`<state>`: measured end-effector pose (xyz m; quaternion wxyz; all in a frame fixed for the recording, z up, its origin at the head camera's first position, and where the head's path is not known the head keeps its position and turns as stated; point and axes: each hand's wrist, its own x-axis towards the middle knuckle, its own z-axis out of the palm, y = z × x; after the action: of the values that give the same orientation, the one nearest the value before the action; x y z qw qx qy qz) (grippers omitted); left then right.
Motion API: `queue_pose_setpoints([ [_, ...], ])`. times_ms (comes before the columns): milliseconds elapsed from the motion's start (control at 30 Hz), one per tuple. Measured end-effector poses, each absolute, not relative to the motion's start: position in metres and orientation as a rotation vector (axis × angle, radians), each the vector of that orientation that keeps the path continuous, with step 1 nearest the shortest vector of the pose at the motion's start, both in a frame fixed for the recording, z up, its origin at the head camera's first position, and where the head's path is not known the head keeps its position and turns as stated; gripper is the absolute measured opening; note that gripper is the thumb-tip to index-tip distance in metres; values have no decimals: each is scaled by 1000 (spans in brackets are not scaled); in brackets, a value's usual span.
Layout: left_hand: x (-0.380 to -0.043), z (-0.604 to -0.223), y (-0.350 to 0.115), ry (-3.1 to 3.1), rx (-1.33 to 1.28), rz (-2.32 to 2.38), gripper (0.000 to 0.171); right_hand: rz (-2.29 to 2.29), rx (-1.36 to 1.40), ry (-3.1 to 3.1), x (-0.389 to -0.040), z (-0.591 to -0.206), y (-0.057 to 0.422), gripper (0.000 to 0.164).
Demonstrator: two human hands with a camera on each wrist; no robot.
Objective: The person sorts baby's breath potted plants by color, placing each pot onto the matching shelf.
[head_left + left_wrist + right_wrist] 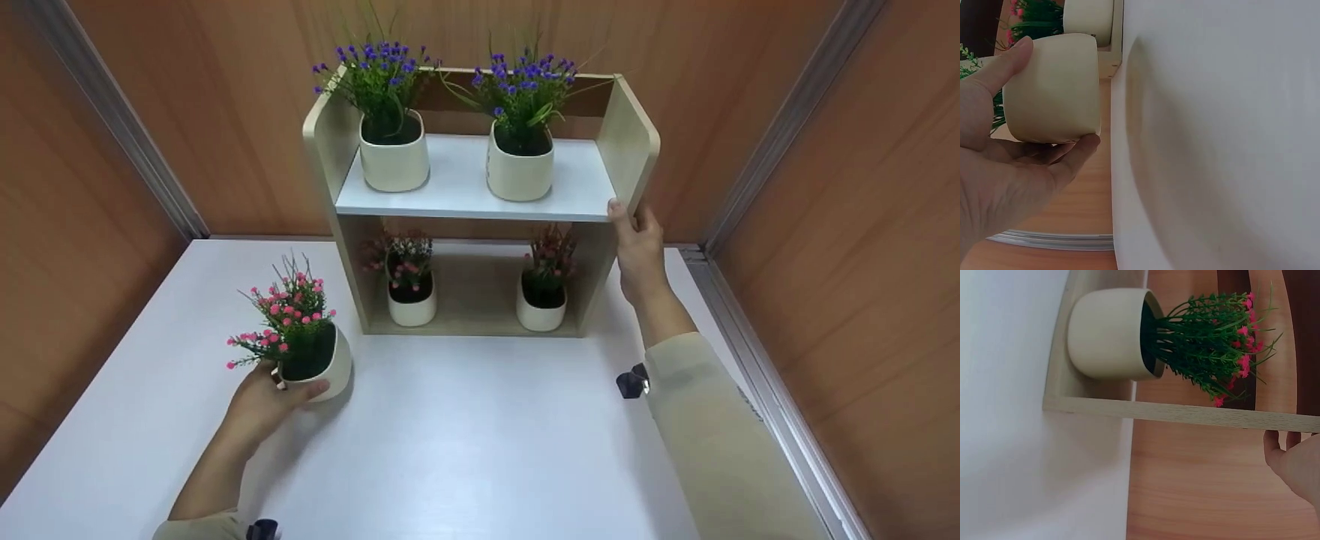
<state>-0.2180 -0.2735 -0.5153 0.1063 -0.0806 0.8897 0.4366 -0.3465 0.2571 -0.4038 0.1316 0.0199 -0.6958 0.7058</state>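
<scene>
My left hand (261, 405) grips a white pot (339, 367) of pink artificial flowers (289, 311), left of the shelf's front. The pot is tilted, thumb on one side and fingers around the other; in the left wrist view the white pot (1053, 90) hangs above the table with its shadow beside it. My right hand (641, 259) holds the right side panel (636, 139) of a two-tier wooden shelf, thumb at its front edge by the upper board. In the right wrist view, fingers (1273, 447) touch that panel's outer face.
Two pots with purple flowers, a left pot (395, 161) and a right pot (520, 171), stand on the white upper board (457, 176). Below are two smaller-looking pots with pinkish flowers, one left (412, 306) and one right (541, 311). Wooden walls (840, 225) enclose the white table (480, 435).
</scene>
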Motion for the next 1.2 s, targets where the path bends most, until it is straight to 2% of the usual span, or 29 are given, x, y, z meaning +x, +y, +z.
queue_pose_setpoints([
  [267,-210,-505,-254,2665,-140,1230,121,2031,43,-2019,-348,-403,257,74],
  [700,-194,-506,-213,2672,-16,1249,111,2039,43,-2020,-349,-403,258,74],
  [1000,-198,-505,-186,2644,79,1284,108,2040,68,-2017,-350,-405,258,75],
  [1200,-207,-509,-164,2632,149,1356,96,2047,38,-2012,-349,-405,259,75],
])
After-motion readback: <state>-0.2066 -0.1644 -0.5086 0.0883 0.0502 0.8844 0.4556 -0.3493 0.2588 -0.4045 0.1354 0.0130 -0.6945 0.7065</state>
